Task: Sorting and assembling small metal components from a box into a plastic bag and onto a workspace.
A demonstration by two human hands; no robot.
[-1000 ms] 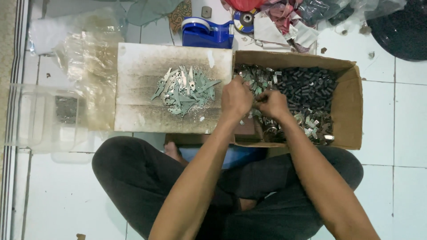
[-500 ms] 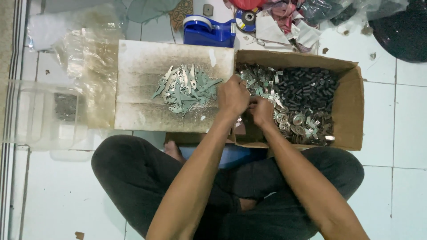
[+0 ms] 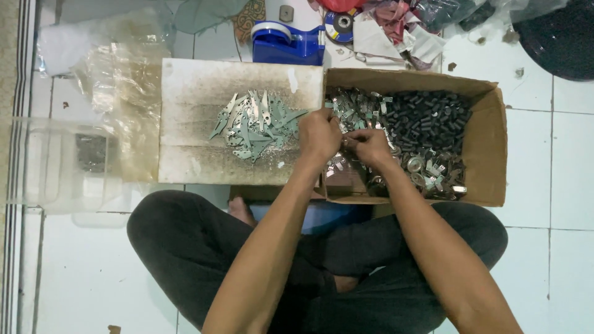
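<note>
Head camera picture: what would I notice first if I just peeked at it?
Probably the two hands, left hand and right hand, meeting over the left end of a cardboard box full of small metal parts and black cylinders. To its left, a pile of pointed grey-green metal pieces lies on a worn white board.

Floor workshop: box (image 3: pixel 489 130) of metal parts (image 3: pixel 433 170)

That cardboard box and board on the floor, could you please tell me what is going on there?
A person sits cross-legged on the tiled floor, both hands together over the cardboard box. The left hand and right hand pinch small metal parts at the box's left end. Black cylinders fill its middle. A pile of flat pointed metal pieces lies on the white board alongside.
</note>
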